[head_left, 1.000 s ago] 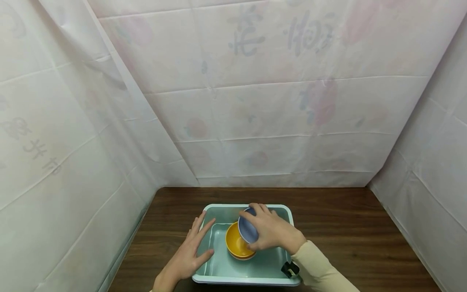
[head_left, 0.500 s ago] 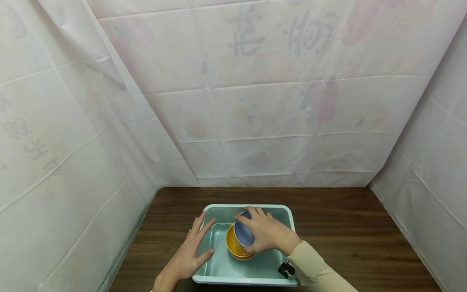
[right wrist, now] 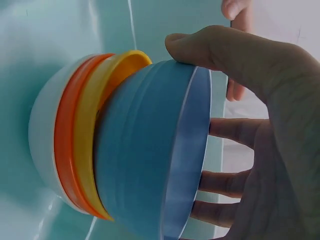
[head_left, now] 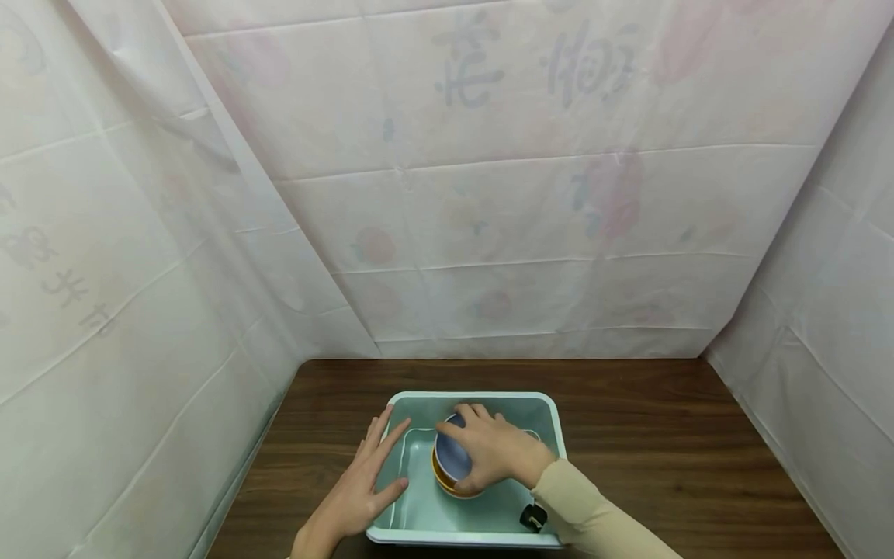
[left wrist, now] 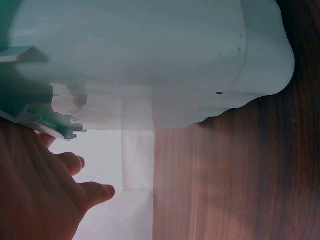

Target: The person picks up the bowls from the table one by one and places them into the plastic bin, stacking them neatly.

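My right hand point(head_left: 492, 452) grips a blue bowl point(right wrist: 145, 145) by its rim, thumb on one side and fingers on the other. In the right wrist view, the blue bowl sits partly inside a yellow bowl point(right wrist: 84, 145), tilted a little against it. Beneath the yellow one are nested an orange bowl point(right wrist: 64, 145) and a white bowl point(right wrist: 42, 132). This stack stands in a mint-green plastic basin point(head_left: 461, 537). At the basin's left rim lies my left hand point(head_left: 358, 483), its fingers straight and spread.
The basin rests on a dark wooden table point(head_left: 642, 442). White printed sheeting point(head_left: 524, 233) hangs behind the table and along both sides. A small black device point(head_left: 534, 518) is worn at the right wrist, low over the basin's front right corner.
My right hand has moved left and slightly toward me, bringing the blue bowl over the yellow one, which it now mostly covers. The left hand stays at the rim.
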Tool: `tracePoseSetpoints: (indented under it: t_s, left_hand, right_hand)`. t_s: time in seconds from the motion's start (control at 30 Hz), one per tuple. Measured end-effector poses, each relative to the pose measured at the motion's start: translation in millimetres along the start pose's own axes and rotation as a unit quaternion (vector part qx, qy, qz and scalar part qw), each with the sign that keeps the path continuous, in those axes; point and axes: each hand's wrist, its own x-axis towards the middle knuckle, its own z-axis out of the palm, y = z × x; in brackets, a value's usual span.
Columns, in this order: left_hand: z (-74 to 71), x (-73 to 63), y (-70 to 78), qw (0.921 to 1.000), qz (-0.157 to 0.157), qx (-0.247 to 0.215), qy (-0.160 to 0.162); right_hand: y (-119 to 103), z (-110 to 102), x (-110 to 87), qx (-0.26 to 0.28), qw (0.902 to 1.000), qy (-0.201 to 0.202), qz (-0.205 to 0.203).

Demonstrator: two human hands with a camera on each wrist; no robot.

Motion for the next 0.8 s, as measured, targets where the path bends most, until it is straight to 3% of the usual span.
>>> tracePoseSetpoints:
  t_s: [0.8]
  left_hand:
    - [-1.2,-0.3,-0.2,1.0000,0.001,-0.004,-0.009]
  right_hand:
    - [-5,14,11.1,-0.030,0.9989,-0.034,0.016]
